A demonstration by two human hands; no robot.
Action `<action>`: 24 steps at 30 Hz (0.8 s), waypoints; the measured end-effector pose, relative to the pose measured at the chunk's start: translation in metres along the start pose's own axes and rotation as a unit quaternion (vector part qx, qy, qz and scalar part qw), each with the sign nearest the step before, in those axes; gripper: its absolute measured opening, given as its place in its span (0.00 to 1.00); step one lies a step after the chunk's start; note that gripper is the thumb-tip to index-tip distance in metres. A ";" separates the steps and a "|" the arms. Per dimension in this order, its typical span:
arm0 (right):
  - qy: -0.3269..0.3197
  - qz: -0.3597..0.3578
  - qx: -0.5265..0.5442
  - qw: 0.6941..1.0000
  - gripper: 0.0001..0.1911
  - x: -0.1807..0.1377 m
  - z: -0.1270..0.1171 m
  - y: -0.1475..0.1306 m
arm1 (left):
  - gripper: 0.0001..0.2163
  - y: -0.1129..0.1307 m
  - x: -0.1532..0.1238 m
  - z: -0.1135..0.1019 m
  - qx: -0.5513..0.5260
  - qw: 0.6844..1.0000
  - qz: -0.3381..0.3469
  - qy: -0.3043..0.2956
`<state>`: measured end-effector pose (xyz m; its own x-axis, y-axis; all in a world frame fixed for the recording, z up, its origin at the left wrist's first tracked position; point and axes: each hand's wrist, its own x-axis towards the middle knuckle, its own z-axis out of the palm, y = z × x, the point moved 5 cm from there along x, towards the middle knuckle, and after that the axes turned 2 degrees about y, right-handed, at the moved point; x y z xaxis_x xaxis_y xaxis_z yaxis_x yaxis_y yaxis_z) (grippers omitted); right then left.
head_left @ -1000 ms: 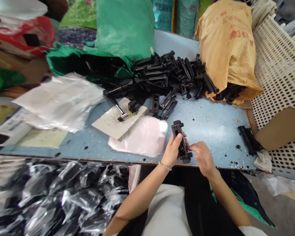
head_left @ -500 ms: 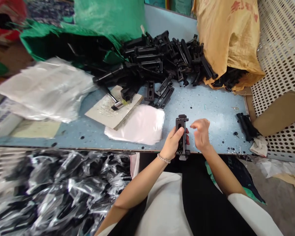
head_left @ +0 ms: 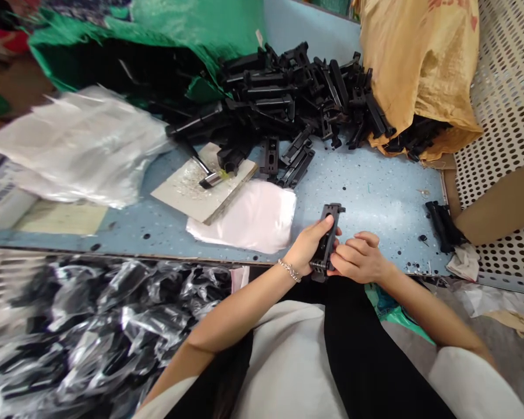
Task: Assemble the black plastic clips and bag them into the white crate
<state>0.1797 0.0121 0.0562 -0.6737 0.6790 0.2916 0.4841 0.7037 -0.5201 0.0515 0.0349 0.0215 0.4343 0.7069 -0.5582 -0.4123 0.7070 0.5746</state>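
A long black plastic part [head_left: 330, 237] with a slotted face is gripped in my left hand [head_left: 308, 247], thumb lying along its front. It tilts slightly, its lower end over the table's front edge. My right hand [head_left: 360, 257] has curled fingers against the lower right side of the same part; what its fingertips pinch, if anything, is hidden. Beyond my hands lie a few similar black parts [head_left: 297, 157], in front of a large heap of them [head_left: 283, 93].
A hammer [head_left: 209, 179] rests on a grit-strewn board [head_left: 187, 195], beside a stack of pale plastic sheets [head_left: 248, 224]. A green sack [head_left: 192, 35] and a yellow sack [head_left: 423, 75] stand behind. Bagged black parts [head_left: 126, 326] fill the space below left. A perforated panel [head_left: 506, 99] borders the right.
My right hand has come down and left onto the lower part of the black piece, its fingers now curled. The piece has tilted a little to the right at its top. The view has shifted slightly.
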 end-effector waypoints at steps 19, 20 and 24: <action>0.072 -0.095 -0.102 0.988 0.16 0.024 -0.011 -0.023 | 0.22 0.028 -0.020 -0.002 -0.016 0.985 0.168 0.025; 0.066 -0.111 -0.095 0.987 0.16 0.024 -0.010 -0.023 | 0.23 0.027 -0.020 0.001 -0.012 0.986 0.163 0.024; 0.058 0.064 0.025 0.996 0.30 0.024 0.007 -0.015 | 0.23 0.034 -0.024 -0.004 0.021 0.948 0.300 0.102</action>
<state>0.1519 0.0161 0.0652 -0.5372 0.7844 0.3101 0.5314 0.6002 -0.5978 0.0240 0.0419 0.0517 -0.0342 0.9737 -0.2254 -0.5011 0.1784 0.8468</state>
